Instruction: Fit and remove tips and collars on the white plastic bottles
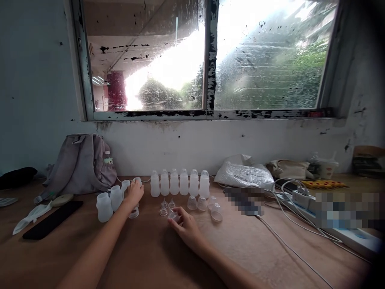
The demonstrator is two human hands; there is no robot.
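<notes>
At the back end of a slanting row of open, frosted baby bottles (104, 208), my left hand (134, 195) has its fingers closed around the farthest bottle (137, 179), largely covering it. Below that hand lie clear collar rings (134, 213), partly hidden by my wrist. My right hand (185, 223) pinches a clear silicone bottle teat (172, 216) just above the table. Beside it lie more teats (163, 210). To its right are clear domed caps (202, 204). Behind stand several capped bottles (174, 184) in a straight row.
A grey backpack (78, 164) leans at the back left, with a black flat case (53, 220) before it. A silver plastic package (244, 175) lies at the back right. White cables (290, 249) and a power strip (355, 237) run along the right side.
</notes>
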